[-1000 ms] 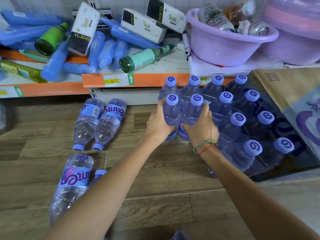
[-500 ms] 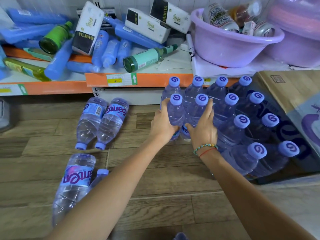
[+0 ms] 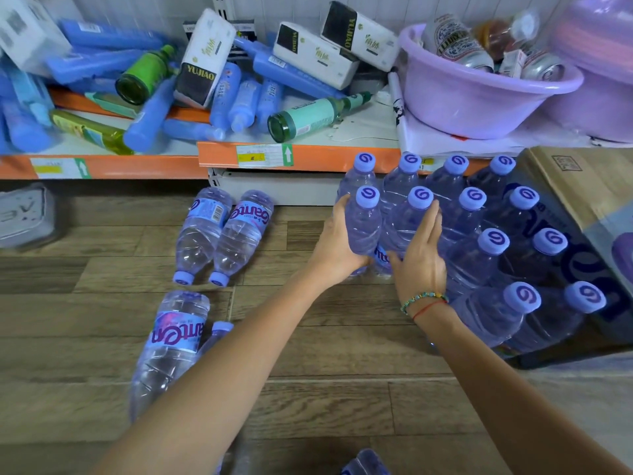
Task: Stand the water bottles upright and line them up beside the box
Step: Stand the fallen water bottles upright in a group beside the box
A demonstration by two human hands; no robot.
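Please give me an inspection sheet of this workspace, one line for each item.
Surface: wooden floor.
Job's things: upright water bottles in rows beside the cardboard box; lying bottles, another nearer.
Clutter: shelf piled with blue bottles, green bottles, tissue packs; purple basin with cans.
Grippers: left hand grips one upright bottle; right hand rests against its neighbour.
Cables: nothing seen.
Surroundings: white wall behind the shelf.

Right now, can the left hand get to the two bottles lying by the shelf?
Probably yes. Bare floor lies between them, but the left hand must first let go of an upright bottle.
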